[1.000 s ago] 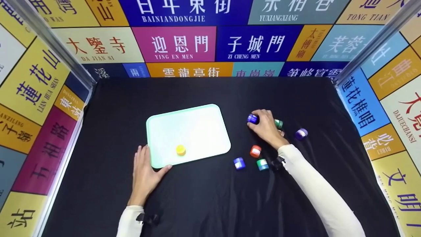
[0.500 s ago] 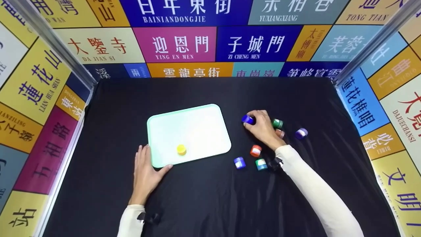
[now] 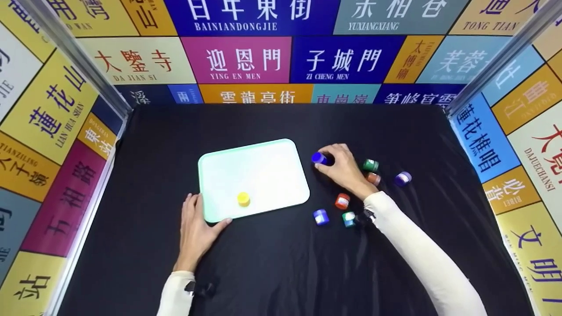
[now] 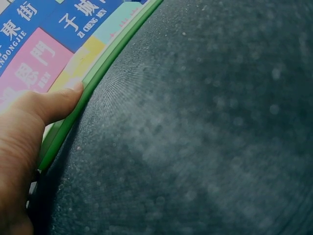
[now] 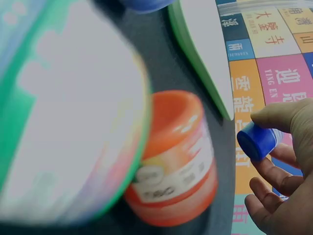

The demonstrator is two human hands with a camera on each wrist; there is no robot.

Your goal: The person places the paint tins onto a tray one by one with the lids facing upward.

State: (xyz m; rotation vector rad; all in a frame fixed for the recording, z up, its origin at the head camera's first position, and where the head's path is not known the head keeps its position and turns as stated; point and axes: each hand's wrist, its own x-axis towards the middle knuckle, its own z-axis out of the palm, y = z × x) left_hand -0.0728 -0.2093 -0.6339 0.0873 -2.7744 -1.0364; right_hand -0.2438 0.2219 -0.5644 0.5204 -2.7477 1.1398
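My right hand (image 3: 344,166) pinches a small blue paint jar (image 3: 318,158) between thumb and fingers, just right of the tray; in the right wrist view, the blue jar's lid (image 5: 257,143) points away from the palm. A white tray with a green rim (image 3: 263,169) lies on the black cloth and bears one yellow jar (image 3: 243,199) near its front edge. At the tray's near left corner rests my left hand (image 3: 195,237), fingers fairly straight along the left side. Its thumb (image 4: 63,102) touches the green rim.
Right of the tray lie a blue jar (image 3: 321,217), a red-orange jar (image 3: 342,201), a green-lidded jar (image 3: 349,219), a dark green jar (image 3: 371,165), a brownish-orange jar (image 3: 373,178) and a purple jar (image 3: 402,178). Sign-printed walls (image 3: 246,59) enclose the black cloth (image 3: 272,263).
My right hand has carried the blue jar leftward, closer to the tray, uncovering the dark green and brownish-orange jars. My left hand stays at the tray's corner.
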